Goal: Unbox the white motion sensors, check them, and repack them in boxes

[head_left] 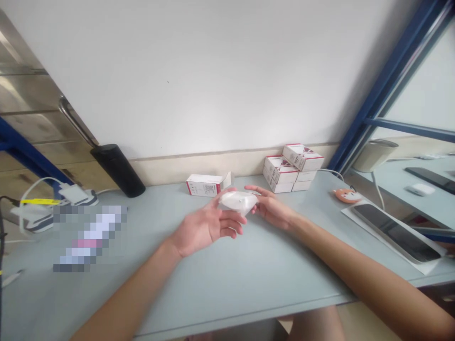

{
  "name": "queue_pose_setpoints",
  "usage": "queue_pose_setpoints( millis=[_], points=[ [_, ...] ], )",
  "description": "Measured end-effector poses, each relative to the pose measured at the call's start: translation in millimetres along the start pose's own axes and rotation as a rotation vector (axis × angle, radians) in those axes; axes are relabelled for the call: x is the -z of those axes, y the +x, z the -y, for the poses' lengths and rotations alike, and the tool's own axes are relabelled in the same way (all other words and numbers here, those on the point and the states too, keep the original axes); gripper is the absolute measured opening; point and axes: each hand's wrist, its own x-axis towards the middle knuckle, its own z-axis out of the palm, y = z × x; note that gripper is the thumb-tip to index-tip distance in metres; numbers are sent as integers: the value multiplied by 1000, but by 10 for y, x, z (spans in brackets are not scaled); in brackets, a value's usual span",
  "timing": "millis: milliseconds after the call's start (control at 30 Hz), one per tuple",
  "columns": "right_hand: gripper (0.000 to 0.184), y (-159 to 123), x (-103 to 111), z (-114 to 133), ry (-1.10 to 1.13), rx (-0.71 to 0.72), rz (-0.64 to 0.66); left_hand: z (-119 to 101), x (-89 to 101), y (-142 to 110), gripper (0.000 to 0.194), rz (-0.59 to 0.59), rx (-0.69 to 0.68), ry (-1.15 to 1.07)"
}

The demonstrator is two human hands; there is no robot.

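Between my two hands, above the middle of the desk (270,270), is a white item in a translucent plastic bag (237,202); what lies inside is not clear. My left hand (206,225) supports the bag from the left, thumb above and fingers curled beneath it. On the right side, my right hand (272,208) pinches the bag's edge between thumb and fingers, its index finger stretched out. Just behind the hands lies a white and red carton (204,184) with its end flap standing open at the right.
Several similar cartons (293,168) are stacked against the wall. A black cylinder (119,170) stands at left, near a power strip (53,213) with cables and a pixelated object (90,239). At right are an orange animal-shaped item (346,195), a dark keyboard-like slab (396,232) and a mirror.
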Motion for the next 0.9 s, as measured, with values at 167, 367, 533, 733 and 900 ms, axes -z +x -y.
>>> queue_pose_setpoints(
  millis=[167, 367, 533, 733, 900],
  points=[
    [46, 27, 0, -18, 18, 32, -113, 156, 52, 122, 52, -405, -116, 403],
    [32, -2, -50, -41, -334, 374, -92, 265, 273, 217, 62, -609, -45, 425],
    [49, -114, -117, 21, -506, 353, 202, 145, 293, 171, 52, -569, -47, 202],
    [74, -209, -122, 33, -777, 290, 310, 55, 180, 105, 47, -597, 59, 203],
    [102, -255, -210, -39, -546, 148, 428, 78, 147, 145, 58, -640, 76, 407]
  ],
)
